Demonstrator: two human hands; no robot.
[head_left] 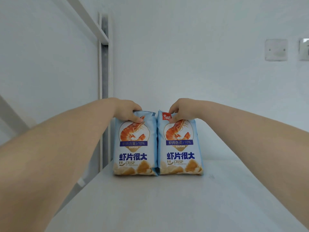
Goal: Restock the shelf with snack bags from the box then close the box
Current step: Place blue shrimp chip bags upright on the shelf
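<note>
Bare forearms come in from the lower left and lower right corners, converging toward the middle of the shelf (167, 198). Shelf board white, its near part bare; a faint dark scuff right of the bags.

Two snack bags stand upright mid-shelf, side by side, sides touching, fronts toward the camera. Both pale blue with a prawn picture, blue characters, the word CRISP, chips printed along the bottom. Left bag (134, 148); right bag (179, 148), red logo at its top left corner.

Left hand (127, 109) clamps the top edge of the left bag: thumb on the front, fingers over the top and behind. Right hand (181, 110) pinches the top of the right bag the same way, thumb tip on the front just under the seal. Both bag bottoms rest on the board.

Behind: white back wall. At the shelf's left edge a white upright post (105, 81) with a diagonal brace running up-left. Far right on the wall, two square plates (276, 50), blurred.
</note>
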